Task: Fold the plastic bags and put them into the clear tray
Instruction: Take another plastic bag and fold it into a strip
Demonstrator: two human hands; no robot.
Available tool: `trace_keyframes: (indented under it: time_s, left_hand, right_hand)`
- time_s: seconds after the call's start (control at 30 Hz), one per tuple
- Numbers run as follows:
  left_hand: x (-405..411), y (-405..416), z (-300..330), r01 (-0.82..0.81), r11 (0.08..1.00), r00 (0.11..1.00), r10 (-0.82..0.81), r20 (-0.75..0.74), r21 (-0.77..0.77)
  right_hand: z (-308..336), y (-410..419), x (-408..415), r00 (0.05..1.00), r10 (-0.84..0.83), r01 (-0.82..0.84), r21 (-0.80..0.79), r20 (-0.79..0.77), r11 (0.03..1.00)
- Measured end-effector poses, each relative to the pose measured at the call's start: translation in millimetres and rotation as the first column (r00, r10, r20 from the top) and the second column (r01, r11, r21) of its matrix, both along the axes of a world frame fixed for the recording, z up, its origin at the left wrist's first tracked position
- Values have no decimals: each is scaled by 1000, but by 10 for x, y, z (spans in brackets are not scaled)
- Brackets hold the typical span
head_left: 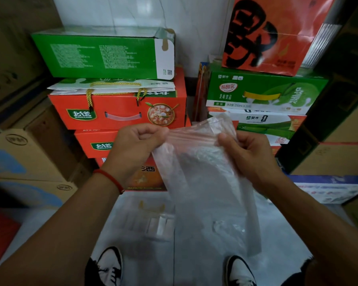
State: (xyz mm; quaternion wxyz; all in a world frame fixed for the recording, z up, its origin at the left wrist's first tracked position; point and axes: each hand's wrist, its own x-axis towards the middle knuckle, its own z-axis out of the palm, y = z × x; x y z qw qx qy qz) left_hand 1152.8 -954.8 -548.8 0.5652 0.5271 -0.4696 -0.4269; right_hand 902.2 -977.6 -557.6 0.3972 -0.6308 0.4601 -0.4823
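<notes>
Near, on the pale floor (277,234) between two black-and-white shoes (110,265): clear shallow plastic tray (147,221), holding what look like a few folded bags, blurred. Above it, held in mid-air: clear zip-top plastic bag (205,182), top edge pinched at either end by left hand (136,145) and right hand (250,155), fingers curled on the film. Risk: slick film slipping, fold springing open. Far: stacked orange cartons (120,112), contents unseen.

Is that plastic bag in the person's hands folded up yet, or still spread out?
Mostly spread out. The plastic bag hangs at full length from its zip edge, pinched by the left hand and right hand; one long side looks turned in.
</notes>
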Motion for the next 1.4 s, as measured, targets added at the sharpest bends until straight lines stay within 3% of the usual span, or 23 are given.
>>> trace_keyframes:
  time_s: [0.1,0.23,0.33,0.43,0.5,0.6,0.7,0.87,0.97,1.1,1.23,1.4]
  left_hand:
    - [-97,21,23,88,984,977,-54,-207,156]
    - [-229,94,-62,314,879,946,-258,-197,358]
    - [-264,99,-95,262,898,963,-216,-164,353]
    - [-253,82,-75,174,932,980,-132,-151,318]
    - [-249,65,-74,107,951,989,-73,-125,289]
    - [-251,57,-98,8,975,999,3,-50,221]
    - [-247,43,-114,-30,988,997,41,-64,151]
    - [-215,49,-64,99,969,982,-58,-181,227]
    - [-201,75,-95,44,981,996,-30,-79,190]
    - [-170,94,-114,-8,1000,998,6,62,29]
    - [-153,98,-97,-7,997,994,15,104,-82]
    - [-151,122,-46,18,995,991,-5,131,-98]
  right_hand:
    - [39,6,37,997,-68,68,-14,47,998]
    - [53,-39,-5,969,-190,186,40,161,982]
    - [29,-97,-72,948,-251,223,159,193,962]
    - [-25,-151,-147,952,-163,33,442,259,897]
    - [-103,-118,-131,984,-73,-17,493,164,870]
    - [-142,-46,-46,994,-100,74,389,47,918]
    - [-94,-29,10,987,-140,108,311,80,944]
    - [-27,-27,17,969,-214,188,197,120,962]
    - [-18,-47,-63,966,-229,200,215,119,956]
    - [6,-53,-155,975,-208,184,241,78,953]
    - [26,-34,-232,982,-151,134,148,112,980]
    - [74,-27,-277,985,-137,135,30,104,990]
